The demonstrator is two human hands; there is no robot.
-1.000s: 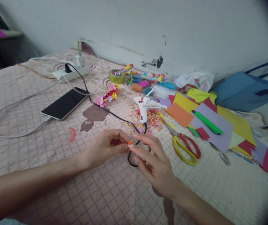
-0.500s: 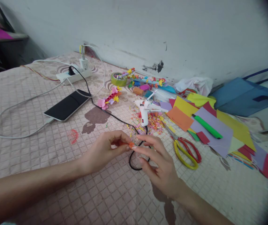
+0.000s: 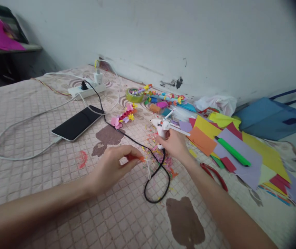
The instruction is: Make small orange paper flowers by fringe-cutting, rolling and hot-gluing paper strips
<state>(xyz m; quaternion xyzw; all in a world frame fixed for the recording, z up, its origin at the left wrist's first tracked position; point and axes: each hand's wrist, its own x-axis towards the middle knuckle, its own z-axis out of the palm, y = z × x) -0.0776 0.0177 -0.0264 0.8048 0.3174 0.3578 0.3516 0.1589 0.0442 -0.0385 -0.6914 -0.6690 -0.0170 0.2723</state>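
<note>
My left hand (image 3: 114,166) pinches a small orange piece (image 3: 142,159) between thumb and fingertips; most of it is hidden by the fingers. A thin white loop of string (image 3: 149,169) hangs down at its tip. My right hand (image 3: 175,143) is wrapped round the handle of a white hot glue gun (image 3: 161,129), whose nozzle points left. A black cord (image 3: 167,183) runs from the gun's handle and makes a loop on the tablecloth. Colourful paper scraps (image 3: 167,160) lie under and beside the gun.
Red-handled scissors (image 3: 216,176) lie partly under my right forearm. Coloured sheets (image 3: 243,155) with a green cutter (image 3: 233,151) spread to the right. On the left are a tablet-like black device (image 3: 77,122) and a power strip (image 3: 87,90). Tape (image 3: 134,95) and a flower-decorated strip (image 3: 124,116) lie behind.
My right hand has left the orange piece, moved up and away, and taken hold of the glue gun. My left hand keeps its pinch. The view has shifted slightly.
</note>
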